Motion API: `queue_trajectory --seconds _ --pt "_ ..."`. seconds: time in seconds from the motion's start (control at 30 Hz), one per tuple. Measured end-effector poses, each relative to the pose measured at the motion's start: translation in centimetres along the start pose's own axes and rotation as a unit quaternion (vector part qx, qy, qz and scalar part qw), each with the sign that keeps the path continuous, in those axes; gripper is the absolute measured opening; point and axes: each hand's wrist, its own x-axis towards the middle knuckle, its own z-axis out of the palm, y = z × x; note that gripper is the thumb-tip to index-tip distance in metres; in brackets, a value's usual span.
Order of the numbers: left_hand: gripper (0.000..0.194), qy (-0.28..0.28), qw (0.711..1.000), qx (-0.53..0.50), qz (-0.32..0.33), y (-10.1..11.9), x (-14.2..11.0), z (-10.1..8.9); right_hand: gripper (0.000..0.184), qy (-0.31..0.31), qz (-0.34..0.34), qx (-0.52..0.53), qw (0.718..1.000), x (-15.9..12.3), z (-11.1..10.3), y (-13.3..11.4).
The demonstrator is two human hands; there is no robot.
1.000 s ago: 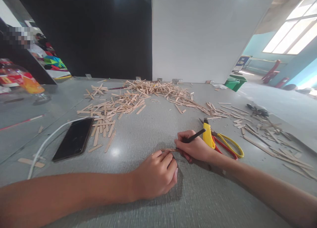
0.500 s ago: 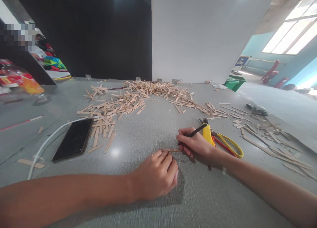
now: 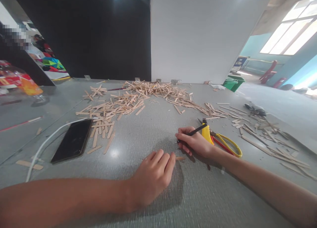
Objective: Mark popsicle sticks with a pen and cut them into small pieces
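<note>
"Is it bright in there?"
"Yes! The big window (image 3: pixel 292 31) at two o'clock is so bright it looks all white."
"Any shiny spots?"
"A white glow on the gray surface (image 3: pixel 138 135), at eight o'clock. The black board (image 3: pixel 99 33) has a faint blue shine up top."
"Shadows?"
"A soft one by the left hand (image 3: pixel 153 178)."
"Is it blurry?"
"The bottle (image 3: pixel 29 84) at nine o'clock is smeary, and things look stretched near the sides."
</note>
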Motion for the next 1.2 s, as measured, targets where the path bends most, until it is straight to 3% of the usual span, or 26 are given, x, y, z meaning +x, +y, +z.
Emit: queue_trajectory --seconds 0.1,0.43,0.53,0.7,0.87,1.07,1.2 --pt "0.024 -0.035 0.997 -0.018 -0.059 0.2 -0.2 0.8 0.032 -0.001 -0.001 0.002 1.0 0.0 -0.1 0.1" --pt "0.028 -0.048 0.981 -0.15 -0.116 0.1 -0.5 1.8 0.033 -0.005 -0.004 0.014 1.0 0.2 -0.4 0.7" --pt "0.023 -0.043 0.955 -0.237 -0.175 -0.3 0.0 1.4 0.034 -0.005 -0.007 0.021 1.0 0.2 -0.3 0.7" --pt "0.015 -0.038 0.886 -0.38 -0.265 -0.9 0.5 1.0 0.036 -0.005 -0.013 0.029 0.999 0.3 -0.2 0.6" --pt "0.024 -0.027 0.824 -0.499 -0.268 -0.7 0.1 0.9 0.037 -0.008 -0.013 0.032 0.999 0.4 -0.1 0.5" --pt "0.03 -0.018 0.821 -0.51 -0.258 -0.7 0.1 0.8 0.04 -0.011 -0.018 0.03 0.999 0.4 -0.1 0.6" --pt "0.032 -0.053 0.813 -0.522 -0.252 -0.8 0.3 0.7 0.041 -0.012 -0.017 0.024 0.999 0.3 0.1 0.4"
